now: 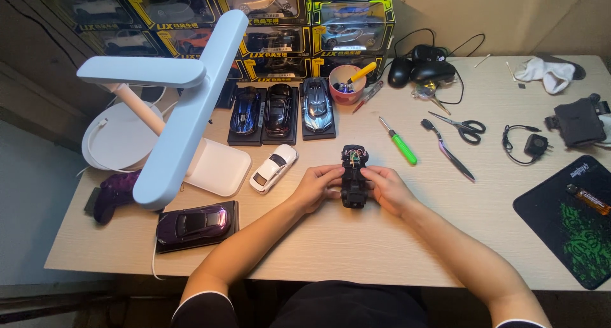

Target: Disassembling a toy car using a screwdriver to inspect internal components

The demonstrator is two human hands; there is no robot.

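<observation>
view from above of a pale wooden tabletop [356, 245] with a person's two bare arms reaching in from the bottom edge. both hands meet at the middle of the tabletop around a small black toy car chassis [354, 175], which sits with its body shell off. the left hand [316, 186] is curled against the chassis's left side, fingers closed on it. the right hand [388, 189] grips the right side the same way. thin coloured wires [356, 153] show at the far end of the chassis, so its insides are open to view. no tool is in either hand.

just left of the hands lies a white toy car [273, 167], apart from the chassis. beyond it, three dark model cars [280, 111] stand side by side on black bases, with boxed model cars [267, 28] stacked behind them. a purple model car [194, 223] sits near the front left edge, under a large white desk lamp [184, 105].

to the right of the chassis, untouched, lie a green-handled screwdriver [401, 143], a metal pry tool [447, 151] and black scissors [464, 128]. a pink cup [345, 86] holds more tools.

judging by this, the car is opened up and the work on it looks midway: the shell is not yet back on and the tools rest unused.
</observation>
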